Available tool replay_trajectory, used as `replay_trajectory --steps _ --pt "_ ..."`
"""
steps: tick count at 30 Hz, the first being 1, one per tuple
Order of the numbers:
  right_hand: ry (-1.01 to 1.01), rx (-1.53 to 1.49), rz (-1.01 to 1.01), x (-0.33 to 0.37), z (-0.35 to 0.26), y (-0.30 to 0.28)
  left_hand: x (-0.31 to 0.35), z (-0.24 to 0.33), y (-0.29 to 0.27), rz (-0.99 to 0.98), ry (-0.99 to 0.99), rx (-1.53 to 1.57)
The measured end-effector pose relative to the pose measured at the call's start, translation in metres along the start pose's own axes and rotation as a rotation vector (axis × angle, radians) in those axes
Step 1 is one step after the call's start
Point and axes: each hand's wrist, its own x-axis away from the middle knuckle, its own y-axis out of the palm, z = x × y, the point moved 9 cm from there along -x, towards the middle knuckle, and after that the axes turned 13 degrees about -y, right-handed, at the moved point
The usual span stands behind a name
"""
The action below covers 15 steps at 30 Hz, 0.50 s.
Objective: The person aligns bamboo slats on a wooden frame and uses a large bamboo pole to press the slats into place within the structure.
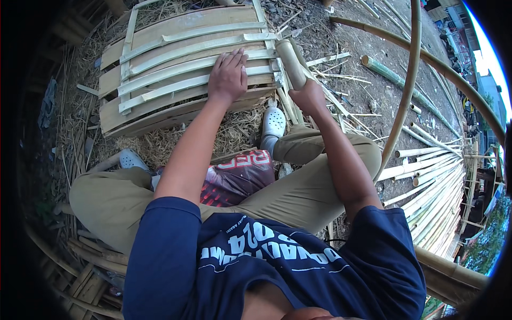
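My left hand (228,76) lies with its fingers stretched out on the pale bamboo slats (186,52). Several of these slats run side by side across a low wooden platform (181,24) and join a crosswise slat at each end. Closed around a short, thick piece of bamboo (290,64) is my right hand (309,97). The upper end of that piece is close to the slats' right ends; whether it touches them I cannot tell.
Shavings and thin split strips (341,106) litter the ground. Cut bamboo poles (426,186) lie piled at the right, with a curved pole (408,96) rising near my right knee. A dark printed cloth (240,178) lies between my legs. More bamboo (98,256) sits at lower left.
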Motion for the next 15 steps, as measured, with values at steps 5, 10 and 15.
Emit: replay_trajectory --steps 5,10,15 --pt "-0.143 -0.18 0.365 0.021 -0.052 -0.072 0.002 -0.01 -0.008 0.04 -0.017 0.007" --pt "-0.09 0.157 -0.028 0.0 -0.022 -0.006 0.005 -0.008 -0.002 0.041 -0.009 0.019" --pt "-0.041 0.007 -0.051 0.011 -0.014 0.003 0.003 -0.008 -0.001 0.026 -0.006 0.0"
